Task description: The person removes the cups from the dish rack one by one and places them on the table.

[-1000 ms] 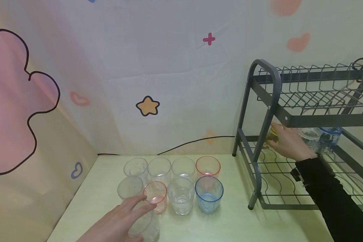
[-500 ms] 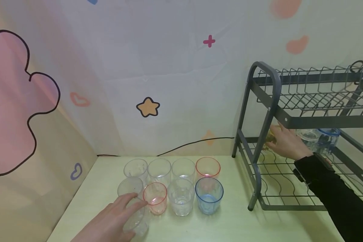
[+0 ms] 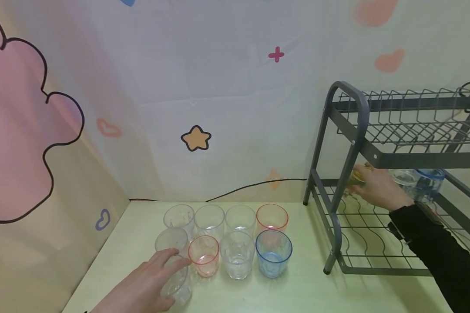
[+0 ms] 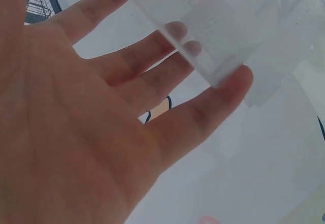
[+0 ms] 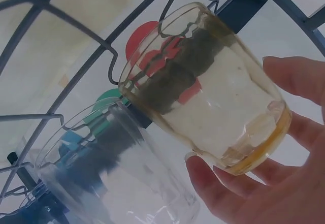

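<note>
In the head view my left hand [image 3: 145, 282] holds a clear glass [image 3: 180, 289] standing at the front left of the table, fingers and thumb about its sides. The left wrist view shows my fingertips against the clear wall of this glass [image 4: 228, 26]. My right hand [image 3: 380, 189] reaches into the rack's lower shelf and grips a yellow-tinted glass [image 5: 203, 92], thumb and fingers on either side near its thick base. Its rim points toward the wires. Beside it is another clear glass [image 5: 122, 168].
Two rows of glasses stand on the table [image 3: 266, 295], among them red-rimmed glasses [image 3: 203, 256] and a blue glass [image 3: 273, 254]. A two-tier grey metal rack [image 3: 364, 117] stands to the right. A blue-rimmed glass [image 3: 430, 182] sits deeper on its lower shelf.
My left hand has shifted the clear glass to the left, away from the red-rimmed glass, and then stayed there. My right hand has stayed at the yellow glass. The head view has tilted slightly.
</note>
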Motion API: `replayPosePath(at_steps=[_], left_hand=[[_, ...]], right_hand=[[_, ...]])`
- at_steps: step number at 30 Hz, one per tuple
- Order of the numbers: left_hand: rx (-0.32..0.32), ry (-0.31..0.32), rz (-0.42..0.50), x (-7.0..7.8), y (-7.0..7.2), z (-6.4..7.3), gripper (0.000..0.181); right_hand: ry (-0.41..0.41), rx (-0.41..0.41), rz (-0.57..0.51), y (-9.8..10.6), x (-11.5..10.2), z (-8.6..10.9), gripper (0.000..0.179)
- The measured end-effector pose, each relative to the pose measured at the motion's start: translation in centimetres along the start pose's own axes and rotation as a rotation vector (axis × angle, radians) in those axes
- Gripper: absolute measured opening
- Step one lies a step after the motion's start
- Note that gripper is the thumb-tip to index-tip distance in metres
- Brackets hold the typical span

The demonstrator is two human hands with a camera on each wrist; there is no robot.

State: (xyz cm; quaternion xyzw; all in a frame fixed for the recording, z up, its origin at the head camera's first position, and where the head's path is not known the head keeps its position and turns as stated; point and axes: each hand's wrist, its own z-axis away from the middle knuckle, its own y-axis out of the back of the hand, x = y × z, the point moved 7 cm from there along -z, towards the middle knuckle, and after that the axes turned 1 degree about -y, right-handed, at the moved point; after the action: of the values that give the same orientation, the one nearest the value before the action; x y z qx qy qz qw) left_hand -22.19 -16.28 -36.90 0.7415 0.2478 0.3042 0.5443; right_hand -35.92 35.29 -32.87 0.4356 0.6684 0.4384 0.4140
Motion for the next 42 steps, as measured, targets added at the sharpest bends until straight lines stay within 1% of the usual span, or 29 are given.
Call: replayPosePath(at_steps=[3, 6, 11, 18, 24, 27, 32, 38, 42], left_hand=[[-0.006, 0.001, -0.003, 0.0, -0.1, -0.1, 0.081], [-0.003, -0.007, -0.011, 0.0, -0.2, -0.2, 0.078], [-0.015, -0.006, -0.004, -0.2, -0.4, -0.3, 0.075], [-0.053, 0.051, 0.009, -0.6, -0.8, -0.3, 0.070], [-0.059, 0.060, 0.026, -0.9, -1.0, -0.1, 0.070], [-0.059, 0.067, 0.023, -0.9, -1.0, -0.1, 0.070], [-0.083, 0.091, 0.028, -1.1, -1.2, 0.0, 0.070], [-0.096, 0.103, 0.018, -1.2, -1.2, 0.0, 0.069], [-0.101, 0.133, 0.021, -1.4, -1.3, 0.1, 0.067]], right_hand=[[-0.001, 0.017, 0.025, 0.2, 0.2, 0.2, 0.053], [-0.018, 0.015, 0.034, 0.3, 0.3, 0.4, 0.054], [-0.034, 0.013, 0.039, 0.3, 0.5, 0.6, 0.054], [-0.021, 0.027, 0.038, 0.4, 0.4, 0.8, 0.053], [-0.010, 0.025, 0.061, 0.4, 0.2, 0.9, 0.051], [-0.015, 0.011, 0.046, 0.3, 0.2, 0.9, 0.052], [-0.013, 0.005, 0.024, 0.1, 0.2, 1.0, 0.052], [-0.015, 0.025, 0.035, 0.1, 0.3, 1.0, 0.050], [-0.009, 0.057, 0.023, 0.0, 0.2, 1.2, 0.048]])
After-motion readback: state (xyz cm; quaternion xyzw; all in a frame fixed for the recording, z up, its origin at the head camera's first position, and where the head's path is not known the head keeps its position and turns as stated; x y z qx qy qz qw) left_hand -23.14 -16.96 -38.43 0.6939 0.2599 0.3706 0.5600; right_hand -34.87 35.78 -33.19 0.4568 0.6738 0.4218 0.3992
